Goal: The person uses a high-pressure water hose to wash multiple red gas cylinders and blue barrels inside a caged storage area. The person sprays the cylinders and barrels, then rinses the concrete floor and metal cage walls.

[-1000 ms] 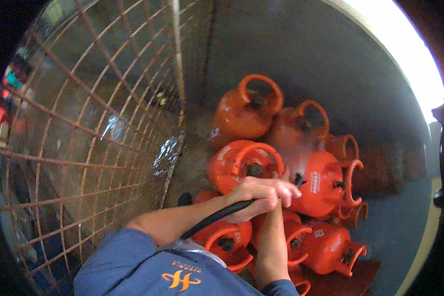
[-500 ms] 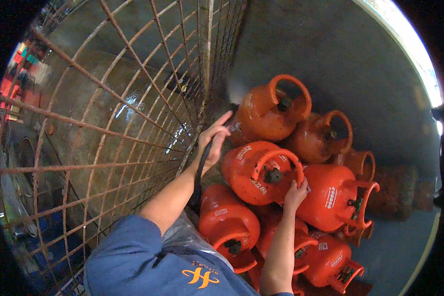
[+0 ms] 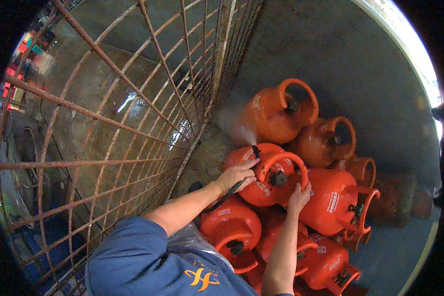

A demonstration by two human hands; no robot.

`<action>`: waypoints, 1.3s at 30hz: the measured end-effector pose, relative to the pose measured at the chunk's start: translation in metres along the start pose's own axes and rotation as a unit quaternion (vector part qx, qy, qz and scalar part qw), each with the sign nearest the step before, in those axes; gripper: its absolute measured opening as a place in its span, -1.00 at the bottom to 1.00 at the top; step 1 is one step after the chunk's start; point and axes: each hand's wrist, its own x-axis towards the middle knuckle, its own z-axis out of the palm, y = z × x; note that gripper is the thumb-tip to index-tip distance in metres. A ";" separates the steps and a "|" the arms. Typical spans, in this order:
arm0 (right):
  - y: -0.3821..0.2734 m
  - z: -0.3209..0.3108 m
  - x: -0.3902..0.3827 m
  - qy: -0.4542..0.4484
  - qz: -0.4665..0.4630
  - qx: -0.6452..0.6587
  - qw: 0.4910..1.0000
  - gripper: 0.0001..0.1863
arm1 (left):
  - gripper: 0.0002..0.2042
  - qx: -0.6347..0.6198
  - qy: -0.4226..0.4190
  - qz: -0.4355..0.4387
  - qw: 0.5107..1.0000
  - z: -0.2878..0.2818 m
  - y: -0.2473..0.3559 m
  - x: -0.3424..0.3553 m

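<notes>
My left hand (image 3: 237, 176) is closed round a black hose (image 3: 227, 198) with a dark nozzle (image 3: 255, 152), which gives off a white spray toward an orange gas cylinder (image 3: 264, 126) higher up in the pile. The nozzle is just over a red-orange cylinder (image 3: 255, 195) in the middle. My right hand (image 3: 299, 196) grips that cylinder's ring handle (image 3: 293, 159) on its right side. Beside it lies another red cylinder (image 3: 320, 204), its collar facing right, and more (image 3: 224, 222) lie below, near my body.
A rusty mesh fence (image 3: 98, 113) runs along my left, with wet concrete (image 3: 69, 128) seen through it. A grey wall (image 3: 340, 59) stands behind the pile of several cylinders. A darker, dirty cylinder (image 3: 394, 192) lies at the far right.
My hands were together on the hose; my right hand then took the cylinder's handle. My left hand swung up-left, then came down and right, bringing the nozzle over the middle cylinder.
</notes>
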 end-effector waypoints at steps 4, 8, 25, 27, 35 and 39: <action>-0.001 -0.001 -0.001 0.003 -0.015 -0.009 1.000 -0.57 | -0.91 -0.037 0.013 -0.080 0.996 0.006 0.005 -0.008; -0.001 0.000 0.000 0.017 -0.030 0.001 0.999 -0.57 | -0.90 -0.072 0.014 -0.113 0.991 -0.003 -0.010 -0.017; -0.007 -0.001 -0.002 0.019 -0.026 -0.004 0.999 -0.57 | -0.94 -0.028 0.049 -0.102 0.993 -0.027 -0.020 0.004; -0.007 -0.001 -0.002 0.017 -0.025 0.017 0.999 -0.58 | -0.95 -0.018 0.035 -0.121 0.992 -0.016 -0.011 0.000; -0.002 0.000 0.000 0.013 -0.018 0.025 0.999 -0.59 | -0.92 0.086 0.036 -0.118 0.989 0.001 -0.012 -0.013; -0.001 0.002 0.000 0.032 -0.044 0.012 0.998 -0.59 | -0.91 0.108 0.055 -0.131 0.984 0.001 -0.015 -0.013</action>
